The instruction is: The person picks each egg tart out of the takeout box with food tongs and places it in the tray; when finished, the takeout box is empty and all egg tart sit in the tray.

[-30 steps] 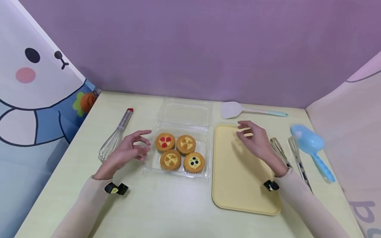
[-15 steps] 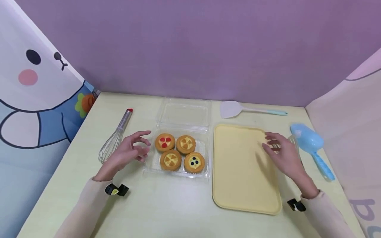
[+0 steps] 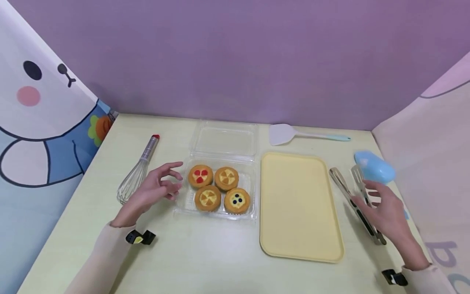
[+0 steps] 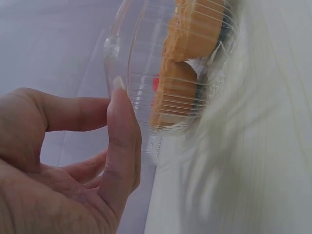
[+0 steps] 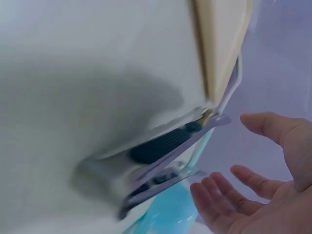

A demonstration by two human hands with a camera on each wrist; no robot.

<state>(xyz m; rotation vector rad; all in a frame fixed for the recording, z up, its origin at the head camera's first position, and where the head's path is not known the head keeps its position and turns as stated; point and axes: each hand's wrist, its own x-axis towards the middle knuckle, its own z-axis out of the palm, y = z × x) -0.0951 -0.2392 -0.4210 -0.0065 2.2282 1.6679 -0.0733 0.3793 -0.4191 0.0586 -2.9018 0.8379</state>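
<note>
My right hand hovers over metal tongs, thumb and fingers parted with a gap between them. In the right wrist view the tongs' dark grip panels show beside the hand, blurred, and nothing is held. At the left edge of a clear plastic clamshell box, my left hand has loosely bent fingers; in the left wrist view its fingertips overlap the box wall. Inside the box are several egg tarts, among them one with red topping and one with dark berries. The box's lid lies folded back.
A pale yellow tray lies between box and tongs. Behind it is a white spatula with a mint handle. A blue scoop sits beyond the tongs, partly behind the right hand. A whisk lies to the left.
My right hand has moved right and toward me, from above the tray to above the tongs. The left hand has stayed by the box.
</note>
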